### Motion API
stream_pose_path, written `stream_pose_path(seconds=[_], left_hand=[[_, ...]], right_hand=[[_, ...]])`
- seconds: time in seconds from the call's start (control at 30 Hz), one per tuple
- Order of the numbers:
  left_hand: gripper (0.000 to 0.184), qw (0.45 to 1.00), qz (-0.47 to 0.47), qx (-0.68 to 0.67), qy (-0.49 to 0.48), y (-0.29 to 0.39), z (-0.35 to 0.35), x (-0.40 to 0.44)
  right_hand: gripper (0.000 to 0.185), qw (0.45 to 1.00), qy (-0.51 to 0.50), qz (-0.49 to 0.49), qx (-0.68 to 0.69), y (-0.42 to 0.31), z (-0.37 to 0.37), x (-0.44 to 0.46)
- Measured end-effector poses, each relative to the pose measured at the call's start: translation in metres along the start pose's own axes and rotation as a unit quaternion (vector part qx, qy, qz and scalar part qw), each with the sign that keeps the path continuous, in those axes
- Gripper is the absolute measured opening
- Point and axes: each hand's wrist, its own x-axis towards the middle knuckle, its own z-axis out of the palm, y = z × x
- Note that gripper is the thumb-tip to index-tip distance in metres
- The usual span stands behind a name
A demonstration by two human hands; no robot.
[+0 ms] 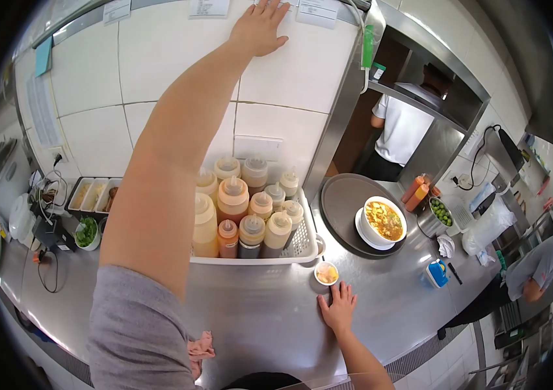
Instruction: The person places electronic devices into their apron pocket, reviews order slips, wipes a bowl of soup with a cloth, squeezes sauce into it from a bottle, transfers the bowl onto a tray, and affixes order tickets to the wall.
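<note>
My left arm stretches up across the view, and my left hand [260,29] is at the tiled wall beside paper slips [317,13] hanging from a rail. Its fingers are spread, with some fingertips near the frame's top edge. Low on the steel counter [257,312], my right hand [338,308] lies flat with fingers apart. Just beyond its fingertips stands a small white cup [326,273] with yellowish-orange food; whether they touch is unclear. A white bowl of soup [383,220] sits on a saucer on a round dark tray [335,201].
A white basket [257,260] holds several squeeze bottles [233,198]. Right of the tray are sauce bottles [415,194], a metal pot of green fruit [437,213] and a blue-lidded tub [437,274]. A pink cloth [199,351] lies at the front. One person [403,127] stands behind the hatch, another [536,273] at right.
</note>
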Motion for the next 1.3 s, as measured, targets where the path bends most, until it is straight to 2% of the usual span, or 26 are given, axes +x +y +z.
stream_pose_path(seconds=[0.4, 0.5, 0.6, 0.7, 0.8, 1.0, 1.2, 1.3], left_hand=[[0.068, 0.999, -0.042, -0.031, -0.012, 0.015, -0.014, 0.008], [0.068, 0.994, -0.03, -0.083, 0.061, 0.007, -0.016, 0.002], [0.071, 0.973, -0.158, -0.032, 0.166, -0.03, -0.019, -0.013], [0.074, 0.978, -0.19, -0.021, 0.088, -0.07, -0.004, -0.034], [0.075, 0.982, -0.183, -0.004, 0.042, -0.06, -0.001, -0.039], [0.073, 0.988, -0.134, -0.026, 0.071, -0.044, 0.004, -0.034], [0.072, 0.989, -0.136, -0.043, 0.049, -0.036, -0.003, -0.028], [0.072, 0.99, -0.107, -0.079, 0.057, -0.042, -0.008, -0.029]], right_hand=[[0.059, 1.0, 0.002, -0.006, -0.003, 0.0, -0.002, -0.001], [0.059, 1.0, 0.003, -0.007, 0.0, -0.001, -0.004, 0.001], [0.058, 1.0, 0.006, -0.004, 0.007, -0.001, -0.002, -0.001], [0.058, 1.0, 0.008, -0.008, 0.009, 0.0, 0.0, 0.0], [0.058, 1.0, 0.004, -0.01, -0.002, 0.0, -0.001, 0.001], [0.059, 1.0, 0.0, -0.008, -0.001, 0.0, -0.002, 0.001], [0.058, 1.0, -0.002, -0.002, 0.01, -0.001, -0.003, -0.001], [0.057, 1.0, 0.008, -0.013, 0.004, 0.002, 0.001, 0.001]])
